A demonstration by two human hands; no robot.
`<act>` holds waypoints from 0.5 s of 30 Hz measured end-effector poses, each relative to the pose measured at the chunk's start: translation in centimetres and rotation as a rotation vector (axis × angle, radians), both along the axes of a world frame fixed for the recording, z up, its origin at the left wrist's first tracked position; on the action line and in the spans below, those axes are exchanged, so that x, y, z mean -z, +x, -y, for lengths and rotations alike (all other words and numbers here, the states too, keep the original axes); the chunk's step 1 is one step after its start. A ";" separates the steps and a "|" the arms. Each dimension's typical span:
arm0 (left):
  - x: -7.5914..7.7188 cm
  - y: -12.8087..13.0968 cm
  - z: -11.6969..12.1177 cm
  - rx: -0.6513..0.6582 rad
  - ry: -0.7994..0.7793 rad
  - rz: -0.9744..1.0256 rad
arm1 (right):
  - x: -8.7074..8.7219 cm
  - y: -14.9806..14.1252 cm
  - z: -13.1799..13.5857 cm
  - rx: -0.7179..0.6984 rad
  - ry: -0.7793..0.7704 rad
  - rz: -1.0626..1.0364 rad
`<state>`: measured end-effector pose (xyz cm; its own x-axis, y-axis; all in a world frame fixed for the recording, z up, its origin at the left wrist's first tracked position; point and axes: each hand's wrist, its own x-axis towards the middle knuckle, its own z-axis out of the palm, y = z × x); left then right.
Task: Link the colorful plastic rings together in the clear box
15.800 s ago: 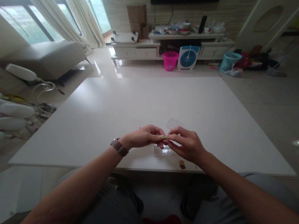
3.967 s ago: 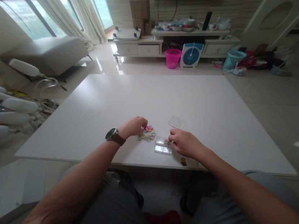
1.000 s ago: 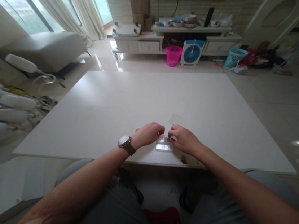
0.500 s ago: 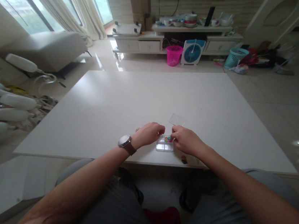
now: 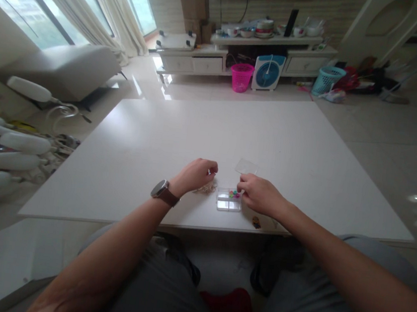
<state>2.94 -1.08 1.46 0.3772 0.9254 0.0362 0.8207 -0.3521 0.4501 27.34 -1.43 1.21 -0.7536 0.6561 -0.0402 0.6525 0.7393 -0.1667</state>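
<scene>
A small clear compartment box (image 5: 229,200) lies near the front edge of the white table (image 5: 180,137), with tiny coloured rings (image 5: 232,194) in its far cell. My right hand (image 5: 259,192) rests at the box's right side, fingers curled against its edge. My left hand (image 5: 194,173), a watch on its wrist, hovers left of the box with fingers pinched together over a loose pile of pale rings (image 5: 206,188). What the pinch holds is too small to see. The box's clear lid (image 5: 246,166) lies flat just beyond my right hand.
A small yellow figure sticker (image 5: 256,222) sits by the table's front edge. Across the floor stand a pink basket (image 5: 241,76), a blue fan (image 5: 267,72) and a teal basket (image 5: 326,78) before a low cabinet. White bottles and clutter lie at the left.
My left hand has drawn back leftward from the box to the ring pile. My right hand stays at the box's right edge.
</scene>
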 end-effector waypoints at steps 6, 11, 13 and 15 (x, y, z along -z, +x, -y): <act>0.5 -2.7 -1.2 -0.090 -0.065 -0.084 | 0.1 0.1 0.0 -0.007 0.001 0.004; 1.3 -2.7 -1.4 -0.082 -0.102 -0.101 | 0.1 0.1 0.1 -0.002 0.000 0.016; 1.7 -2.4 -1.3 -0.040 -0.089 -0.085 | 0.1 0.1 0.1 -0.003 0.009 0.012; 1.9 -2.1 -1.2 -0.010 -0.085 -0.071 | 0.1 0.1 0.1 -0.006 0.017 0.005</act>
